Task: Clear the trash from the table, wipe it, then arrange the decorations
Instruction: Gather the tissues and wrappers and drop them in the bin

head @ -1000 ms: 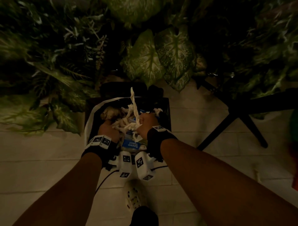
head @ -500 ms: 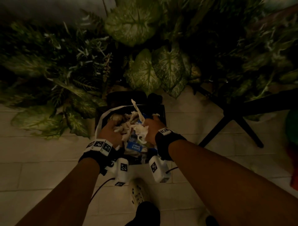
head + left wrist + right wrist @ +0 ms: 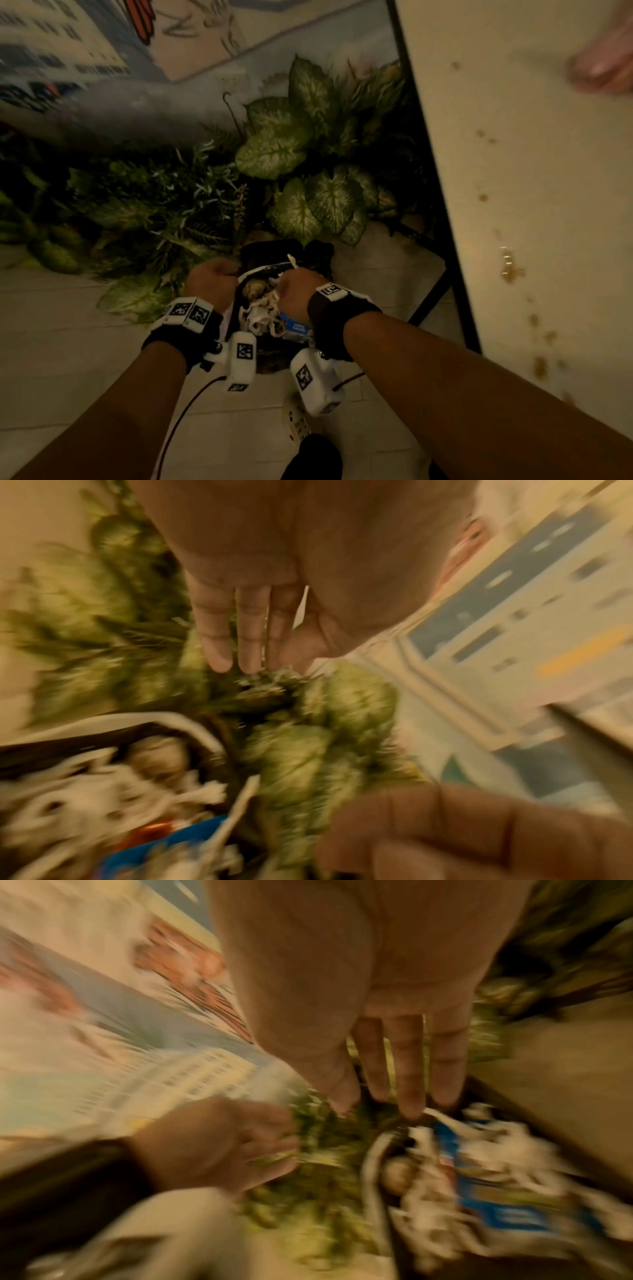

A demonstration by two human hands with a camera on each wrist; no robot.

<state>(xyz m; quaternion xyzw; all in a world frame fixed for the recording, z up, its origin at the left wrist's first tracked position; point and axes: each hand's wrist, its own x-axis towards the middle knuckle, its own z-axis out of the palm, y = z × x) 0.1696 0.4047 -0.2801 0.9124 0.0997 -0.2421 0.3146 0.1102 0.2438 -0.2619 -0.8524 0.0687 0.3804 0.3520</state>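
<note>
Two surfaces take up most of the head view: the pale tiled floor (image 3: 68,342) below and the cream desk (image 3: 531,171) at the right, its top speckled with brown crumbs and smears, a blurred pinkish thing at its far corner that cannot be made out. Against the muralled wall (image 3: 102,51) lies a bank of green and variegated plants (image 3: 308,154). Just in front of the plants stands a black trash bin (image 3: 274,363) with a white liner, heaped with shredded white paper (image 3: 260,315), a brownish crumpled lump and a blue wrapper (image 3: 294,327). The left hand (image 3: 212,281) hangs over the bin's left edge, beside the leaves; the left wrist view shows its fingers (image 3: 246,631) straight and together, holding nothing. The right hand (image 3: 294,291) is above the heap of trash near the bin's right side; the right wrist view shows its fingers (image 3: 407,1064) extended downward, tips just over a strip of paper, though blur hides whether they touch it. Both wrists wear black bands with white marker blocks, and a thin cable trails from the left one. A white perforated shoe (image 3: 298,421) shows on the floor below the bin.
</note>
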